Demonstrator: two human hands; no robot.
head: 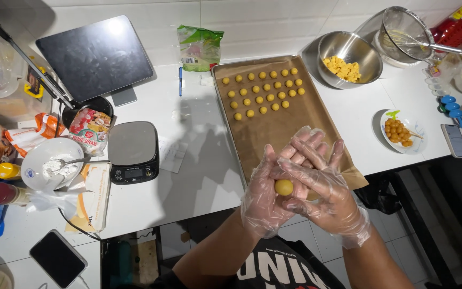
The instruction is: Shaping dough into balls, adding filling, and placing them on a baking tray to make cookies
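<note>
Left hand (266,192) and right hand (322,187), both in clear plastic gloves, pressed together palm to palm over the near edge of the baking tray (295,128). Between them: one yellow dough ball (284,187), grasped from both sides. Left palm cups it from the left, right palm and fingers lie across it from the right. Right fingers cross over the left fingers, pointing up and left toward the tray.

Ball is round, so no clear long axis or pointing direction. It sits at the lower gap between the palms, near the heels of the hands; only its near face shows, the rest is hidden by palms and glove film.

Tray is lined with brown paper and holds rows of small yellow balls (263,93) in its far left part. The near part of the paper is bare; its near right corner is covered by the hands.

Steel bowl (348,51) with yellow dough chunks just right of the tray's far end. Small white plate (402,131) with orange-brown balls further right, near a phone (455,140). Digital scale (132,150) left of the tray, well apart. White bowl (52,163) with white powder and a spoon beside the scale.

Forearms cut off at the frame bottom. Glove wrinkles blur the fingertip contact.
</note>
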